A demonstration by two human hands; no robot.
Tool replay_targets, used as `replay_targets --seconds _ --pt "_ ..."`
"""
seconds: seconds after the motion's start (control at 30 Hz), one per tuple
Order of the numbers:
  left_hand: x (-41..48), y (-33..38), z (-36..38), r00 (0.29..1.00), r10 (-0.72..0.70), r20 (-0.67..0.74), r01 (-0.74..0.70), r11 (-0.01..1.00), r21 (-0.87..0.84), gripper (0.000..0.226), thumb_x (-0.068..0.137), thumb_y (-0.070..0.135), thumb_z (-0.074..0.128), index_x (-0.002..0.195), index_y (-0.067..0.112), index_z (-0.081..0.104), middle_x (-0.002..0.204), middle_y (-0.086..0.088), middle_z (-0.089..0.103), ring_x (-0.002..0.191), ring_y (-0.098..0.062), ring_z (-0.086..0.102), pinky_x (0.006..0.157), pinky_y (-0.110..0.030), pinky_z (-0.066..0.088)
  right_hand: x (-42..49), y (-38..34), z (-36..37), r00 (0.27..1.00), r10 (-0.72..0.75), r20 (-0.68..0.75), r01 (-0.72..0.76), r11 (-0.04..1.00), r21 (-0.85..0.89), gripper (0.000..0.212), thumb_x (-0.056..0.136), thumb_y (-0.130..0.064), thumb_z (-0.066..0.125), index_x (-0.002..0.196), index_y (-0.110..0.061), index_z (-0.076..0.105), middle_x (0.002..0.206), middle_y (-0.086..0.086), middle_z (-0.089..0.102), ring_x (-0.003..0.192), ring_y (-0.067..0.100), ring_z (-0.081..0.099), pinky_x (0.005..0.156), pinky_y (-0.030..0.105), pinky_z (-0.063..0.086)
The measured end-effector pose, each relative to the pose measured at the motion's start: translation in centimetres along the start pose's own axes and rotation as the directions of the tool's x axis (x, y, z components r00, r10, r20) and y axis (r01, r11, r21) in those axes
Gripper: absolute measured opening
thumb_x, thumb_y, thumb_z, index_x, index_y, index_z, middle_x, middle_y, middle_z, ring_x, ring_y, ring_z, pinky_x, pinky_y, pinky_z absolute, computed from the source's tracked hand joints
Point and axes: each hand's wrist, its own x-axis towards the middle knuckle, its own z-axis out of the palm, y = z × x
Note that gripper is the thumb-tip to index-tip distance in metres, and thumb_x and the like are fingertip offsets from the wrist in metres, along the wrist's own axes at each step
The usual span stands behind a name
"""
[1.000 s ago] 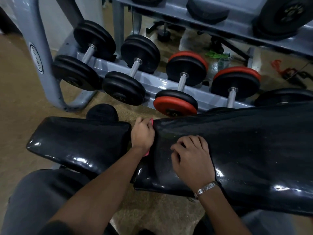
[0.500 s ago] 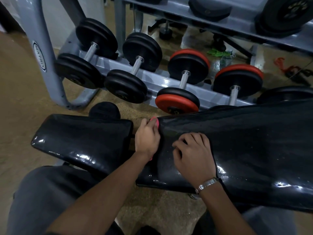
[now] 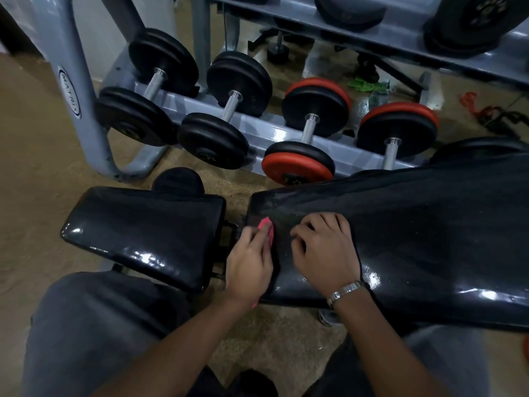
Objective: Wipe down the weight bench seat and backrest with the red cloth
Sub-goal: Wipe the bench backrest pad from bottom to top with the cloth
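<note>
Left hand (image 3: 250, 265) presses the red cloth (image 3: 267, 232) onto the backrest's (image 3: 429, 224) end; right hand (image 3: 326, 250) rests there, fingers curled, holding nothing.

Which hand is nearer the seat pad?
Left. The left hand, holding the red cloth, is at the backrest end beside the gap to the seat pad; the right hand rests farther along the backrest.

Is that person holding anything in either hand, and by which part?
The left hand presses the red cloth against the backrest end; which part it grips is hidden. The right hand holds nothing.
</note>
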Motion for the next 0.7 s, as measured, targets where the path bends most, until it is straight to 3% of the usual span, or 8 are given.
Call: replay_targets --seconds 0.07,0.2,0.27,0.37,0.43,0.57,0.63,0.7 --pt "-0.1 -0.8 -0.3 1.000 -0.025 -0.005 0.025 0.999 0.049 0.044 0.103 0.030 0.040 0.143 0.022 0.058 0.103 0.005 0.054 0.082 -0.017 0.061 0.067 -0.030 0.047 -0.2 -0.1 -0.1 1.000 0.006 0.007 -0.006 1.000 0.016 0.022 0.086 -0.028 0.054 0.088 -0.025 0.076 0.094 -0.005 0.063 0.098 0.022 0.057 0.106 0.046 0.040" --pt "1.9 0.4 -0.3 0.952 -0.306 -0.026 0.307 0.948 0.082 0.036 0.104 0.026 0.043 0.135 0.021 0.061 0.112 -0.003 0.053 0.088 -0.028 0.063 0.071 -0.033 0.043 0.0 -0.3 -0.5 0.999 0.029 0.032 -0.032 0.995 0.090 0.024 0.085 -0.029 0.053 0.087 -0.027 0.077 0.092 -0.007 0.064 0.098 0.020 0.057 0.106 0.044 0.040" --pt "1.0 1.7 -0.2 0.969 -0.244 -0.034 0.246 0.965 0.089 0.035 0.104 0.024 0.045 0.136 0.019 0.059 0.111 -0.003 0.053 0.086 -0.027 0.062 0.068 -0.032 0.043 0.1 -0.1 -0.9 0.998 0.032 0.061 -0.040 0.990 0.135 0.022 0.084 -0.027 0.055 0.088 -0.027 0.077 0.092 -0.008 0.065 0.098 0.020 0.058 0.104 0.042 0.041" --pt "-1.7 0.9 -0.7 0.998 0.052 0.019 -0.053 0.995 0.083 0.042 0.101 0.020 0.050 0.142 0.016 0.056 0.106 0.001 0.053 0.081 -0.017 0.061 0.064 -0.031 0.049 0.2 0.4 -1.8 0.996 0.009 0.086 -0.027 0.977 0.211 0.024 0.085 -0.025 0.056 0.093 -0.025 0.078 0.095 -0.007 0.068 0.096 0.019 0.062 0.103 0.041 0.044" --pt "-1.4 -0.9 -1.2 0.989 0.137 0.060 -0.144 0.982 0.120 0.043 0.100 0.023 0.047 0.142 0.017 0.058 0.106 0.003 0.054 0.083 -0.017 0.063 0.066 -0.032 0.053 0.4 1.0 -2.5 0.997 -0.001 0.075 -0.014 0.980 0.200 0.025 0.084 -0.024 0.055 0.096 -0.023 0.078 0.096 -0.006 0.070 0.097 0.020 0.064 0.106 0.044 0.044" --pt "1.6 0.0 -0.6 0.967 -0.254 -0.033 0.256 0.964 0.075 0.035 0.103 0.024 0.047 0.134 0.018 0.064 0.110 -0.002 0.056 0.086 -0.030 0.066 0.072 -0.036 0.049 0.5 3.1 -3.6 1.000 0.031 0.001 -0.031 0.999 0.036 0.020 0.082 -0.021 0.066 0.098 -0.023 0.077 0.098 -0.005 0.068 0.104 0.022 0.062 0.115 0.056 0.034" --pt "1.5 1.7 -0.2 0.964 -0.261 -0.051 0.264 0.960 0.091 0.034 0.104 0.023 0.046 0.132 0.017 0.063 0.110 -0.002 0.054 0.085 -0.030 0.065 0.071 -0.034 0.048 0.5 4.2 -3.9 0.997 0.071 -0.016 -0.071 0.997 -0.024 0.019 0.082 -0.020 0.069 0.099 -0.023 0.077 0.100 -0.004 0.067 0.108 0.023 0.061 0.115 0.058 0.032" --pt "-0.3 2.5 -0.4 0.993 -0.113 -0.035 0.115 0.991 0.066 0.036 0.104 0.025 0.045 0.137 0.019 0.059 0.108 0.002 0.053 0.082 -0.024 0.064 0.069 -0.035 0.054 0.3 4.6 -4.1 0.997 0.078 -0.017 -0.079 0.995 -0.059 0.019 0.082 -0.020 0.070 0.099 -0.022 0.078 0.102 -0.003 0.066 0.109 0.024 0.061 0.115 0.059 0.034"
